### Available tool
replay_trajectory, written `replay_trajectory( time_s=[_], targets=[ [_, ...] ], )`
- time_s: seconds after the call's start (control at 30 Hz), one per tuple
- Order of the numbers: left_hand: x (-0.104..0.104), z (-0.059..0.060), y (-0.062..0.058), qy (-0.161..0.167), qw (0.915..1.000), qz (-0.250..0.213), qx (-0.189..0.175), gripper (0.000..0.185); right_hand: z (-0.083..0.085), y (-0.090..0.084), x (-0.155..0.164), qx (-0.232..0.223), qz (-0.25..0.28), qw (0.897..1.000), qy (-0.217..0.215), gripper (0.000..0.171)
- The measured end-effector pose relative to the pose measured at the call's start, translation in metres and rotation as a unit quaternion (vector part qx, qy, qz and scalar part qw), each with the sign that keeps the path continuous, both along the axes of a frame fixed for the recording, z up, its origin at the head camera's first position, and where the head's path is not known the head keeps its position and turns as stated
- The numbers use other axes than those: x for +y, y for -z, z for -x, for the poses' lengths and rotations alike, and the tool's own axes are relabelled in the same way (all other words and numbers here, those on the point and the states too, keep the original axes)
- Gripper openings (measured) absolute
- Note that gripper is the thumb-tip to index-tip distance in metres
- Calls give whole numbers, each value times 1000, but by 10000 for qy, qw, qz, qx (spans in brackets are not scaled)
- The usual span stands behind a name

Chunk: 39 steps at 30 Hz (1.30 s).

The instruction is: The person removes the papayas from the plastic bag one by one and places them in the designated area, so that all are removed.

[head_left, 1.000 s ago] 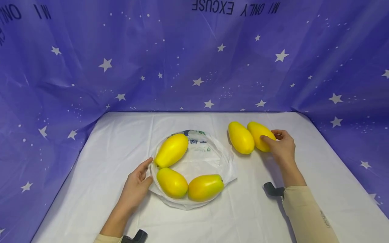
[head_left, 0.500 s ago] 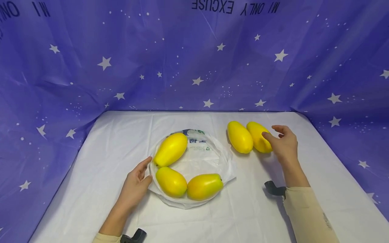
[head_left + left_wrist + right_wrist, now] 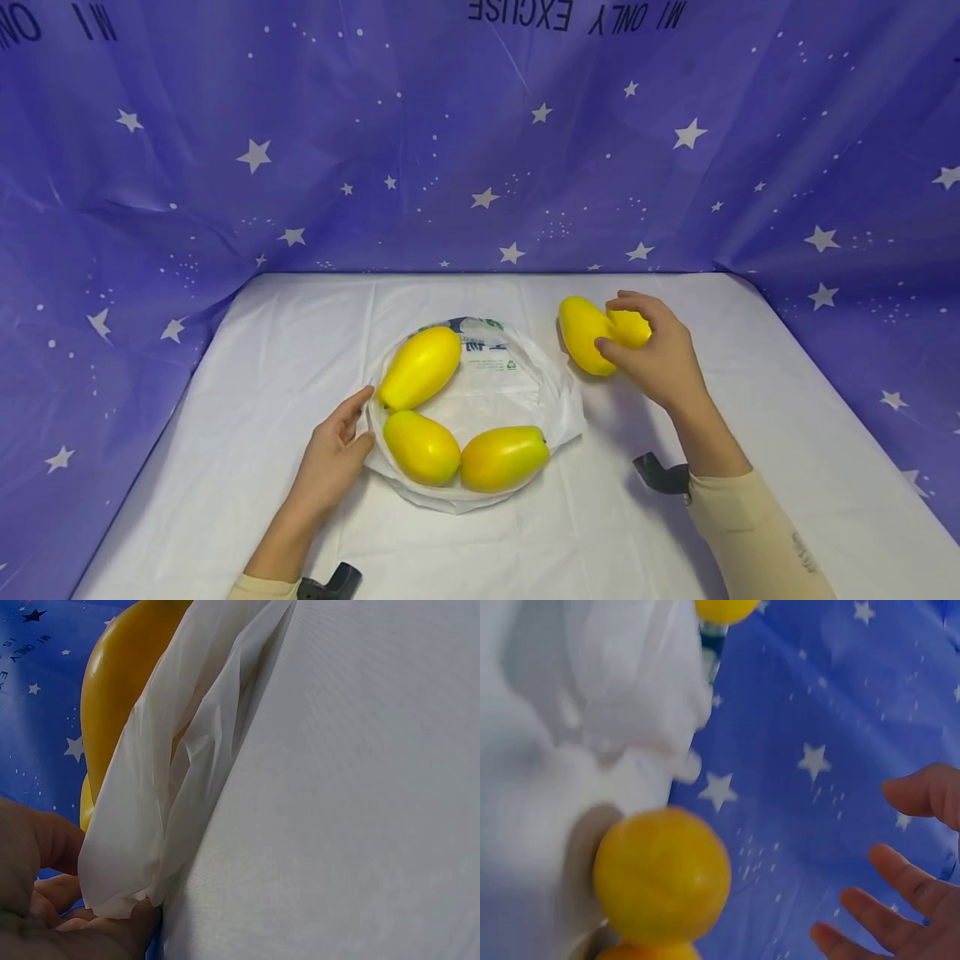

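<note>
A white plastic bag lies open on the table with three yellow mango-like fruits in it. My left hand holds the bag's near-left rim between thumb and fingers; in the left wrist view the rim drapes over the fingers, with a fruit behind it. Two more yellow fruits lie to the right of the bag. My right hand arches over the right one, its thumb by the left one. In the right wrist view its fingers are spread and hold nothing.
A white cloth covers the table. Blue star-printed sheeting walls in the back and both sides. Black wrist-camera mounts sit at both sleeves.
My right hand has moved left from the right fruit's far side to over its top, the thumb now between the two fruits. The left hand and the bag have stayed put.
</note>
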<state>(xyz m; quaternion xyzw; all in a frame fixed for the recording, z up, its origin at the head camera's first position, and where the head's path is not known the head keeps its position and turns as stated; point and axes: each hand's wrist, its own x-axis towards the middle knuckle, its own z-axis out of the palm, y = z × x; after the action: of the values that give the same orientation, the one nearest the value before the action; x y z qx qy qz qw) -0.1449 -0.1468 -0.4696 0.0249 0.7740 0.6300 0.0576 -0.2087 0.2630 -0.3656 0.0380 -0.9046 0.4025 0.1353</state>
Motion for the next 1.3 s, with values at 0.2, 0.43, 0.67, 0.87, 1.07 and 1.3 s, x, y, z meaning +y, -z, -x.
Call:
replay_trajectory(
  time_s=[0.2, 0.43, 0.67, 0.87, 1.07, 1.3],
  targets=[
    [-1, 0, 0, 28, 10000, -1, 59, 60, -10, -2, -23, 312, -304, 9973, -587, 46],
    [-3, 1, 1, -10, 9999, 5, 125, 60, -20, -5, -45, 121, -360, 9903, -1338, 51],
    [-1, 8, 0, 74, 9995, -270, 151, 60, -28, -3, -56, -95, -427, 9786, -2010, 56],
    [-1, 3, -1, 52, 9993, -346, 90, 60, -34, 10, -64, -404, -404, 9594, -2763, 60],
    [-1, 3, -1, 32, 9995, -267, 135, 60, -38, 22, -70, -721, -607, 9373, -3355, 64],
    [-2, 3, 0, -35, 9999, -110, 60, 60, -42, 36, -74, -970, -497, 9172, -3832, 61]
  ],
)
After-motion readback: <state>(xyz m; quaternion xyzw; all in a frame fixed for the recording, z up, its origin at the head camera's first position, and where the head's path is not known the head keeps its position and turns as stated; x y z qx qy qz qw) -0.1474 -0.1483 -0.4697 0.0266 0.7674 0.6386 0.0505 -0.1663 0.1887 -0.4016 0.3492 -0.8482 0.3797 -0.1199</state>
